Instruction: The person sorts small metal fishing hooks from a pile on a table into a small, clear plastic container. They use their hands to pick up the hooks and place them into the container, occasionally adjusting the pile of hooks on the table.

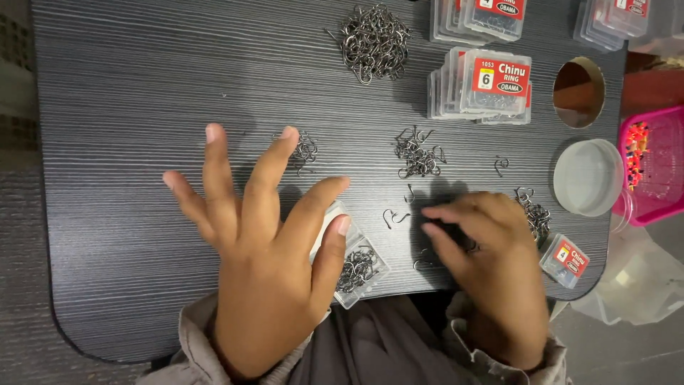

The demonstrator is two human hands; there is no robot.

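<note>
— Where are the hands placed?

— The left hand (267, 249) is spread flat above the near edge of the dark table (128, 128), fingers fanned apart and nothing gripped. The small clear box (354, 265) is partly covered by its thumb and palm side. The right hand (491, 264) is held beside it, fingers drawn together and pointed left over loose hooks (395, 216); whether a hook is pinched between the fingertips cannot be told.

— How does the box lie from each hand?

— It is found between the two hands, touching or just under the left one, near the right one. Its long axis is seen running diagonally, from upper left to lower right. The left hand is the nearer.

— What is held in the containers?

— A small heap of hooks is seen in the open box. A closed box (564, 260) with a red label is lying just right of the right hand. Stacked boxes (481, 85) are kept at the far side, next to a big hook pile (374, 43). A white round lid or tub (588, 177) appears to be without contents, and coloured beads are seen in the pink basket (652, 167). Smaller hook clusters (419, 153) are scattered mid-table.
</note>
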